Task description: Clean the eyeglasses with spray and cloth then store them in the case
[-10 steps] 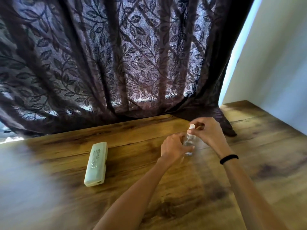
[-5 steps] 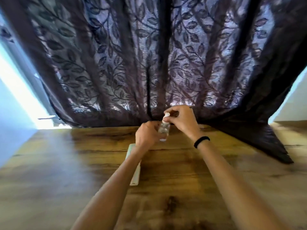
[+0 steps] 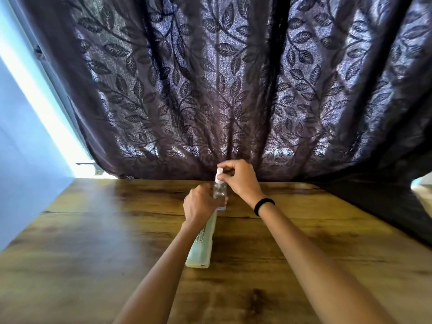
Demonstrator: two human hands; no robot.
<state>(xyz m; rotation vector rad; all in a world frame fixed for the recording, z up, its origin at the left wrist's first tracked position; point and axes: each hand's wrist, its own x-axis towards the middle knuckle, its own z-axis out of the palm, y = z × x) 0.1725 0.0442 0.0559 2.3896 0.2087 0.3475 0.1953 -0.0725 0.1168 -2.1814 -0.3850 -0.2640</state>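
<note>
Head view, nearest: two bare forearms reach away from the camera over a wood-grain counter [image 3: 93, 242]; nothing else lies on its near part.
Case: a pale green eyeglass case [image 3: 202, 249] lies lengthwise on the counter mid-scene, shut as far as can be told, its far end hidden under the left wrist.
Left hand: left hand [image 3: 198, 204] is curled round the lower body of the spray bottle [image 3: 220, 191], holding it upright just past the case's far end.
Right hand: right hand [image 3: 238, 178] comes from above, its fingertips pinching the white cap at the bottle's top; a black band [image 3: 264, 205] sits on that wrist.
Bottle handling: small, clear and probably light, likely smooth plastic that could slip or tip if squeezed only at the top; the body is the steady place to grip, with the cap left for the other hand.
Eyeglasses and cloth: neither is visible; they may be inside the case, which would need opening.
Step, as judged: readying the sprayer, early in the task.
In the way: the case lies directly beneath the left forearm, so lowering that arm could nudge it.
Far: a dark leaf-patterned curtain [image 3: 233, 90] hangs along the counter's far edge, just behind both hands; spray aimed that way would hit it.
Far left: bright window light and a pale wall [image 3: 21, 148].
</note>
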